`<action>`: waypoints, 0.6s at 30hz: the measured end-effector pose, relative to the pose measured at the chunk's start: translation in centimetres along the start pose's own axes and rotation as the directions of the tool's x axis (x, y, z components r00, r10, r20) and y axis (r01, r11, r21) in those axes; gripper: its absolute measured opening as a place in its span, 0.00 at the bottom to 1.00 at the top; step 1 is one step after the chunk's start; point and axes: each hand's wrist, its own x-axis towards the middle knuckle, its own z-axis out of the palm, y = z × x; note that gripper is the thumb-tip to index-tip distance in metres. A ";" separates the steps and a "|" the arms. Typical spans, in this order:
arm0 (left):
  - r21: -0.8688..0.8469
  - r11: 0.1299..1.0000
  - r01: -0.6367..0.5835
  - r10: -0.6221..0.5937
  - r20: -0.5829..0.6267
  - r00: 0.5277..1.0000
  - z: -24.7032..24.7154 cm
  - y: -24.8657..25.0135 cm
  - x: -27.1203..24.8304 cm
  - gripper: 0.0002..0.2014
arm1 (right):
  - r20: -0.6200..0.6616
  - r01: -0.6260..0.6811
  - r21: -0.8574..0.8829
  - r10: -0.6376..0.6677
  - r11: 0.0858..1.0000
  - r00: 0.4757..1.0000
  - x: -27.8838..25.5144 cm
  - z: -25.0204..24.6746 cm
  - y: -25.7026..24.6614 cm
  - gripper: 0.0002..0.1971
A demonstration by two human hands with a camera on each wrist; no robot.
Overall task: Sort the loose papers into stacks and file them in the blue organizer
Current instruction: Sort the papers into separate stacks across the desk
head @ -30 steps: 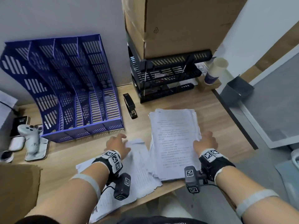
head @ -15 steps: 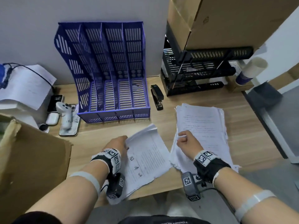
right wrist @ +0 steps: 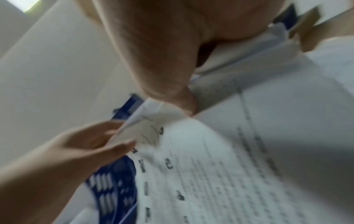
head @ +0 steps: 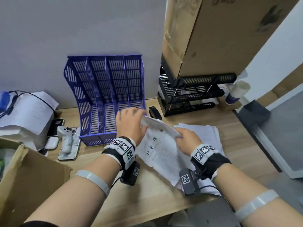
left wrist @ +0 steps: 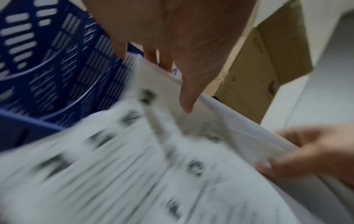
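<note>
Both hands hold one sheaf of printed papers (head: 159, 149) lifted off the desk, its far edge raised toward the blue organizer (head: 105, 95). My left hand (head: 131, 122) pinches the top left corner, thumb on the front (left wrist: 186, 104). My right hand (head: 185, 138) grips the top right edge, thumb pressed on the sheets (right wrist: 184, 104). The sheaf (left wrist: 172, 166) fills both blurred wrist views. A second pile of papers (head: 206, 133) lies flat on the desk to the right. The organizer's compartments hold nothing.
A black stapler (head: 155, 112) lies right of the organizer. A black tray rack (head: 188, 94) carries a big cardboard box (head: 221, 35). At left are a printer with papers (head: 24, 112), a phone and controller (head: 67, 141), and an open box (head: 29, 181).
The left-hand sheaf has been lifted off the desk and tilted up toward the organizer. My right hand left the right pile and took hold of the sheaf's edge.
</note>
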 end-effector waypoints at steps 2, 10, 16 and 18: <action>-0.161 0.970 0.185 -0.194 -0.041 0.980 0.8 0.3 0.2 0.36 | -0.069 -0.117 0.179 0.132 0.977 0.989 -0.7 -1.6 3.6 0.14; -0.508 0.315 0.802 -0.053 0.834 0.549 8.8 6.6 -1.8 0.21 | 0.001 -0.438 0.538 0.519 0.720 0.855 -4.3 -2.3 12.5 0.18; -0.376 0.725 0.577 -0.085 0.783 0.616 13.8 9.0 -2.3 0.13 | 0.076 -0.551 0.377 0.568 0.744 0.820 -3.9 -1.0 18.0 0.17; -0.310 0.736 0.603 -0.164 0.782 0.602 14.4 9.2 -2.2 0.22 | 0.060 -0.603 0.307 0.617 0.736 0.784 -3.2 -1.0 19.8 0.23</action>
